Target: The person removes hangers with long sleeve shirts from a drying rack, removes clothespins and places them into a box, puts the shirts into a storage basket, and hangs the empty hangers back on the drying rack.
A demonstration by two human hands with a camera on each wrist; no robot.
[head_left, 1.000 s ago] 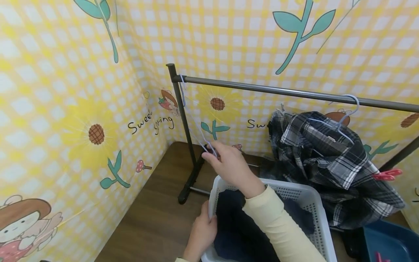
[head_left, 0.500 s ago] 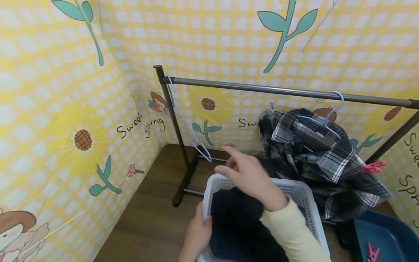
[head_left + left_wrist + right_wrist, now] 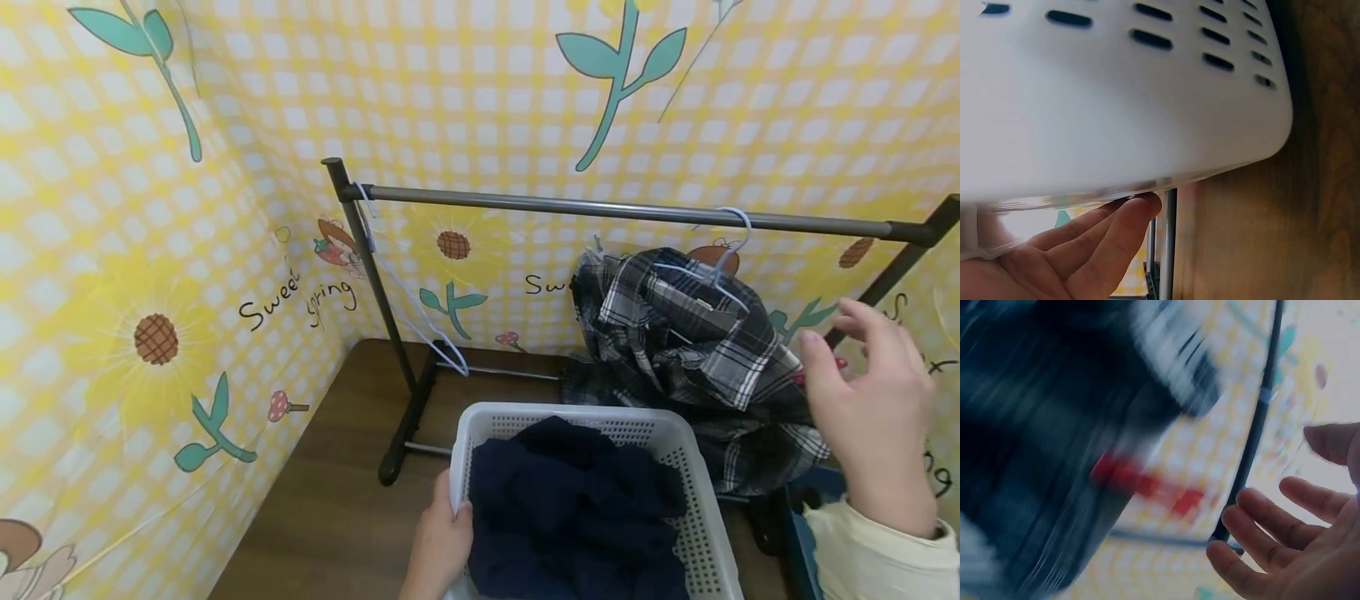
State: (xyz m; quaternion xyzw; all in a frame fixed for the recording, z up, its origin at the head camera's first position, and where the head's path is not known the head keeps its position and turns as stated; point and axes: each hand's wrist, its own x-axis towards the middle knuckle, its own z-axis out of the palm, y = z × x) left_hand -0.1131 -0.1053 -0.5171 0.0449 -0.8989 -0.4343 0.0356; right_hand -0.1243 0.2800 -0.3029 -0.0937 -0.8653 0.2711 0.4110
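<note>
You're prob mid-reach: L hand point(image 3: 438, 537) steadies the white basket point(image 3: 703, 517), R hand point(image 3: 877, 400) is out at the right side of the plaid shirt point(image 3: 675, 350). L fingers grip the near-left rim, thumb on the inner side. R fingers are spread fairly wide & hold nothing; in the R wrist view there's a gap btwn them and the red clip point(image 3: 1147, 484) on the shirt's edge (blurry, but apart).

Shirt hangs from the rail point(image 3: 525, 202) on its own hanger, behind & right of the basket. Dark clothes point(image 3: 577, 508) lie bunched in the basket. Bare hanger point(image 3: 463, 367) hangs at the rail's L end, next to the upright. Blue basin point(image 3: 801, 542) is low on the right, mostly behind your sleeve.

Can't tell if you're after the clip, the shirt or the basin. If it's the clip, next move prob calls for turning the R hand in & narrowing thumb to index on it, w/o tugging the cloth; keep L grip so the basket doesn't slide.

Vs 1 s ago: R hand had the bare hanger's lower corner; now it's let go & gone across to the right. L hand's still on the rim. Your view's turned right a bit, & the clothes are no longer behind your forearm.
</note>
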